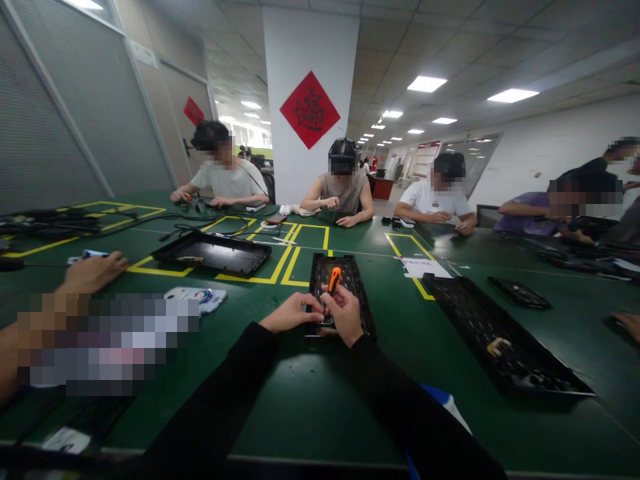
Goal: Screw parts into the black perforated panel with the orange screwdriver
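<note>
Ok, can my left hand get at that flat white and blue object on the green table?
Probably yes: only bare green table separates the left hand from the flat white and blue object.

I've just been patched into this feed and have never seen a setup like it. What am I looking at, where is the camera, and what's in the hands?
There is no machine here. A person works with two bare hands, and the single picture comes from a camera worn on their head, looking forward and down. The black sleeves at the bottom are their own arms. The right hand grips an orange-handled tool, tip down on a black slotted panel that lies on the green table. The left hand sits at the panel's near end, fingers close to the tool's tip; whether it pinches anything is unclear. A longer black panel lies to the right and a flat black tray to the left. A co-worker's hand rests at far left.
</note>
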The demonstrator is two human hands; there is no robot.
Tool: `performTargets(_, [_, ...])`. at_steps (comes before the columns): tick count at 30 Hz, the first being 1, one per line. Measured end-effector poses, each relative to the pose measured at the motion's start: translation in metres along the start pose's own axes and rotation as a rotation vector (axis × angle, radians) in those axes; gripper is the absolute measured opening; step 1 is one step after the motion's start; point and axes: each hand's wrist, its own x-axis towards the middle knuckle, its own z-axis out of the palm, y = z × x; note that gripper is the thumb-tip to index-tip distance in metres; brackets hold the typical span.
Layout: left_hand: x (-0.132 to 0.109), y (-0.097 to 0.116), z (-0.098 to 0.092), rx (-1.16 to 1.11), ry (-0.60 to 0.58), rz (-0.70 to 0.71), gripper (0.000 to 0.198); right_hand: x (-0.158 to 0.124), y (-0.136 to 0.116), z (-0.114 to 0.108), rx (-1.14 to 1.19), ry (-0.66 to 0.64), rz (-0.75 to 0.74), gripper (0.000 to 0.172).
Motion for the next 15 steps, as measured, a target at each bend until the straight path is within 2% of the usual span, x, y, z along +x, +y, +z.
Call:
performTargets(8, [-0.0008,-0.0062,0.0030,-0.017,0.038,0.028,0.027,0.0014,0.0007,0.0003,0.021,-0.019,0.004,0.025])
performTargets(15, [0.0005,-0.0093,0.0044,-0.014,0.061,-0.007,0.026,0.0009,0.0012,0.0008,0.038,-0.043,0.022,0.028])
